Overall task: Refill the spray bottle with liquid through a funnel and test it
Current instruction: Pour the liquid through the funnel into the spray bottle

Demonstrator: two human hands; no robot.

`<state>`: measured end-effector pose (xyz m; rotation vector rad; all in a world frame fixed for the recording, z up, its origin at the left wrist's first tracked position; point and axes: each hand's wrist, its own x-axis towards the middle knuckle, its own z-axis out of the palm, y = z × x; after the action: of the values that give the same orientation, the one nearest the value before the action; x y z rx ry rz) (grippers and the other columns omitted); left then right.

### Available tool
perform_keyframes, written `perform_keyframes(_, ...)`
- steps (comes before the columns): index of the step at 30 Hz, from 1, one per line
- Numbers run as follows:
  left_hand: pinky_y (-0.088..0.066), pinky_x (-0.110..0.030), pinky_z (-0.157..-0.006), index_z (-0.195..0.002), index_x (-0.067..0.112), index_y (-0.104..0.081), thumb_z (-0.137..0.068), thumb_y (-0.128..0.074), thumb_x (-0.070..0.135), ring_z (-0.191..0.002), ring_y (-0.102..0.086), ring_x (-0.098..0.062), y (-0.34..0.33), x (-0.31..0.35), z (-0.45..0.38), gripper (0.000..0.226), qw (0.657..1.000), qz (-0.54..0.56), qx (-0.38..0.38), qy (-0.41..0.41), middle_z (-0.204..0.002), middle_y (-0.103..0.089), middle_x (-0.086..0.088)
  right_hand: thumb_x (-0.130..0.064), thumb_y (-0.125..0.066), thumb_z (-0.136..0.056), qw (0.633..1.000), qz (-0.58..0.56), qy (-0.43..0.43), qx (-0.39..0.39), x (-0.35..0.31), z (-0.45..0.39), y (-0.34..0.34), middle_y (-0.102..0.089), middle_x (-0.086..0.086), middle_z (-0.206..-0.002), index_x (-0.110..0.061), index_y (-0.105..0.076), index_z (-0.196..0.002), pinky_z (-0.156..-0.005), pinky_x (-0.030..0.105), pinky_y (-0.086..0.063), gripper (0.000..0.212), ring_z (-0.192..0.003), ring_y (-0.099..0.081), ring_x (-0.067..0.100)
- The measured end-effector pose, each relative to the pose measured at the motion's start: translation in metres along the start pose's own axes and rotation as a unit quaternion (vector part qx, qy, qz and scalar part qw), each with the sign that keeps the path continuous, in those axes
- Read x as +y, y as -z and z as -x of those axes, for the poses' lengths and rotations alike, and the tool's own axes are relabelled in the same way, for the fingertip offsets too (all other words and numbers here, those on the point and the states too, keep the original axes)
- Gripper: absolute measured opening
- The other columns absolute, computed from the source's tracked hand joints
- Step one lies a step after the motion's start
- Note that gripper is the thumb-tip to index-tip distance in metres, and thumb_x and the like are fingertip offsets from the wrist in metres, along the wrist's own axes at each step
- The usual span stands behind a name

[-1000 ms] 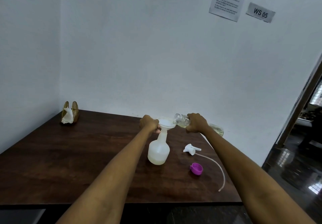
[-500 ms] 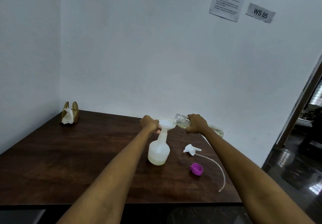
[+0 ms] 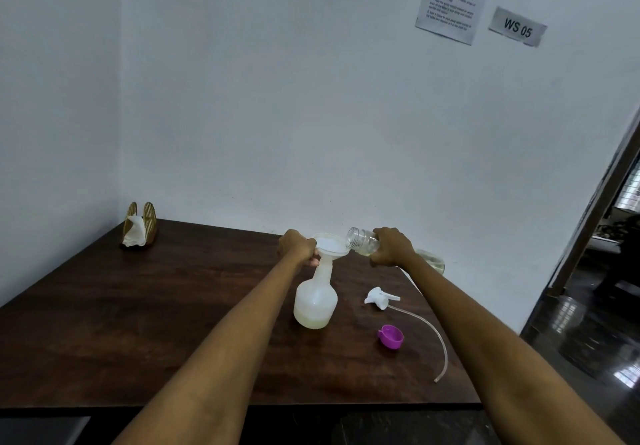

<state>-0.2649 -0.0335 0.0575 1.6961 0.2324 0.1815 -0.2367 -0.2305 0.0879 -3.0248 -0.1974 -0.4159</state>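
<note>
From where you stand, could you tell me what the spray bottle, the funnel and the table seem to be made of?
Spray bottle: translucent white plastic, seemingly; pale liquid shows through its base. Funnel: matte white, likely plastic. Table: dark wood or wood-look laminate, grain visible, slight sheen.

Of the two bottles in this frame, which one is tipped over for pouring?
The clear bottle gripped by the right hand, tilted with its open mouth over the funnel. The white spray bottle stands upright on the table.

The dark brown wooden table shows a smooth, faintly sheeny grain. The white translucent plastic spray bottle and white plastic funnel look matt. The clear refill bottle looks glossy, as does the purple plastic cap.
</note>
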Motion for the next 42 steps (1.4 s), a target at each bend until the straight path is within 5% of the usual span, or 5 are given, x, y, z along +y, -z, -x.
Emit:
perform_keyframes(7,-0.047,-0.016,-0.033,-0.089,-0.007,-0.063,-0.088,-0.051,0.000,-0.022,-0.050,-0.008,0.0008,-0.0003,0.0000,0.014,1.000,0.000,-0.002,0.000,-0.059,-0.059,-0.006,-0.012,-0.068,-0.066,1.000,-0.006,0.005,0.003,0.0011,-0.0010,-0.0017,-0.051,0.002,-0.081,-0.015,-0.043,-0.073,-0.059,0.022,-0.032,0.026,-0.076,-0.047,0.023)
perform_keyframes(13,-0.053,-0.021,-0.046,-0.066,0.000,-0.059,-0.088,-0.053,0.002,-0.024,-0.051,-0.008,0.0008,-0.0010,-0.0011,0.023,1.000,-0.005,0.008,0.002,-0.057,-0.060,-0.005,-0.013,-0.068,-0.067,1.000,0.003,0.006,0.003,0.0004,-0.0018,0.0000,-0.052,0.001,-0.083,-0.013,-0.046,-0.082,-0.066,0.025,-0.035,0.026,-0.078,-0.049,0.024)
perform_keyframes(17,-0.050,-0.019,-0.040,-0.084,-0.006,-0.064,-0.089,-0.053,0.001,-0.023,-0.051,-0.009,0.0008,-0.0003,-0.0004,0.013,1.000,-0.003,0.004,0.002,-0.059,-0.060,-0.007,-0.012,-0.068,-0.067,1.000,0.000,0.005,0.002,0.0005,-0.0006,0.0004,-0.057,0.006,-0.087,-0.013,-0.046,-0.082,-0.066,0.025,-0.034,0.026,-0.085,-0.056,0.028)
perform_keyframes(34,-0.049,-0.017,-0.039,-0.090,-0.008,-0.065,-0.088,-0.051,0.001,-0.023,-0.051,-0.008,0.0015,0.0003,0.0000,0.017,1.000,-0.009,-0.002,0.000,-0.057,-0.060,-0.005,-0.012,-0.069,-0.065,1.000,0.007,0.006,-0.001,-0.0006,0.0005,0.0022,-0.052,0.001,-0.083,-0.014,-0.046,-0.074,-0.053,0.020,-0.027,0.025,-0.078,-0.049,0.024)
perform_keyframes(42,-0.041,-0.013,-0.029,-0.097,-0.011,-0.064,-0.087,-0.052,0.001,-0.021,-0.050,-0.009,0.0018,0.0009,0.0020,0.020,1.000,-0.010,-0.004,-0.001,-0.057,-0.058,-0.007,-0.013,-0.070,-0.065,1.000,0.011,0.007,-0.001,-0.0008,0.0004,0.0030,-0.050,0.000,-0.085,-0.015,-0.044,-0.083,-0.067,0.026,-0.034,0.032,-0.078,-0.046,0.021)
